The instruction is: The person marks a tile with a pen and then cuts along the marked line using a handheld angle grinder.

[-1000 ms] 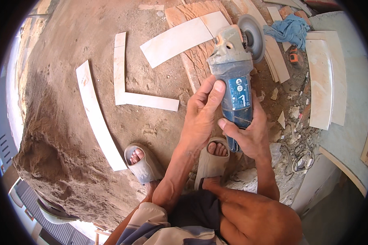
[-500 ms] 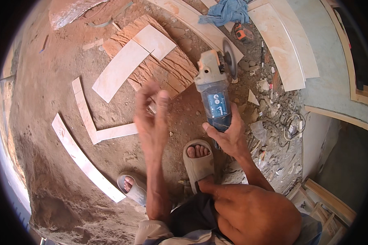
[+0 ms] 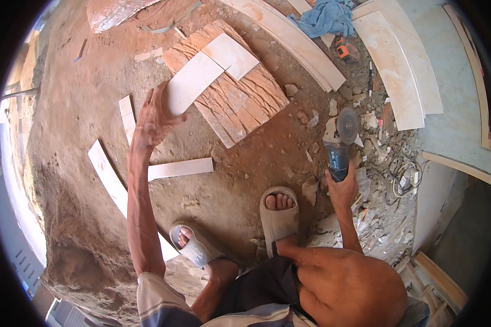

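Observation:
My left hand (image 3: 151, 122) is at the near left end of a long pale tile strip (image 3: 193, 82). Its fingers and thumb are spread to either side of that end, which the hand covers; firm contact cannot be made out. The strip rests on a rough, ridged orange-brown slab (image 3: 245, 106), next to a shorter pale tile piece (image 3: 232, 55). On the right, my right hand (image 3: 343, 188) is closed around the body of a blue angle grinder (image 3: 338, 155). The grinder's round disc (image 3: 347, 125) points away from me, above the rubble.
Narrow tile strips (image 3: 181, 168) lie on the dirt at left. Longer tiles (image 3: 393, 71), a blue cloth (image 3: 324, 19) and an orange-black tape measure (image 3: 346, 50) lie at far right. Broken rubble and a coiled wire (image 3: 408, 180) are at right; my sandalled feet stand near.
My left hand has moved left and away from me to the tile strip's end. My right hand has lowered the grinder to the right, and its disc now faces up more.

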### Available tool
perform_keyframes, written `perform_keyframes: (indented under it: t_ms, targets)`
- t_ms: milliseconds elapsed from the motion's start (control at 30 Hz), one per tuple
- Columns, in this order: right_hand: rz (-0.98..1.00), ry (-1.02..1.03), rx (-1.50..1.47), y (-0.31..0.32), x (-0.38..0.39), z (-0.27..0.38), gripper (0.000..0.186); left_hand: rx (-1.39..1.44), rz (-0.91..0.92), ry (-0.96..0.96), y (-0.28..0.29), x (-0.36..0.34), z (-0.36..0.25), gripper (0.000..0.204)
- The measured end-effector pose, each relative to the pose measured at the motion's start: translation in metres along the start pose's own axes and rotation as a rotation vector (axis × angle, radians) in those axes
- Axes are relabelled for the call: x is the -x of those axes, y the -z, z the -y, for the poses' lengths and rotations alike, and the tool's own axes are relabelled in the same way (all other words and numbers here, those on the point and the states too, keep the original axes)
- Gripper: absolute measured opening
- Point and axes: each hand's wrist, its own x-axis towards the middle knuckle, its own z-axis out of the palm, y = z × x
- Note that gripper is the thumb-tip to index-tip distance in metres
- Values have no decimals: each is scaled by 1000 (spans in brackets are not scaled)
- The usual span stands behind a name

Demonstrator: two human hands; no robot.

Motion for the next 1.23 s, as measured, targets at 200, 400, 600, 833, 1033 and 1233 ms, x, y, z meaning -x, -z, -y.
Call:
perform_keyframes:
  t_ms: [200,400,600,833,1033,1233]
  targets:
    - [26,136,61,-3,2,-3,78,151,-94,54,-18,9,-18,113]
    - [97,101,17,2,-2,-3,79,236,-189,175,-22,29,-65,109]
    - [135,118,-20,1,-10,-7,82,325,-318,226,-9,48,-61,97]
    - [277,21,-145,12,-3,-10,80,292,-605,504,44,57,-12,109]
    - [278,18,-127,4,5,-4,81,191,-847,757,12,125,54,116]
    - [204,75,-298,2,0,-28,80,170,-911,907,3,172,76,123]
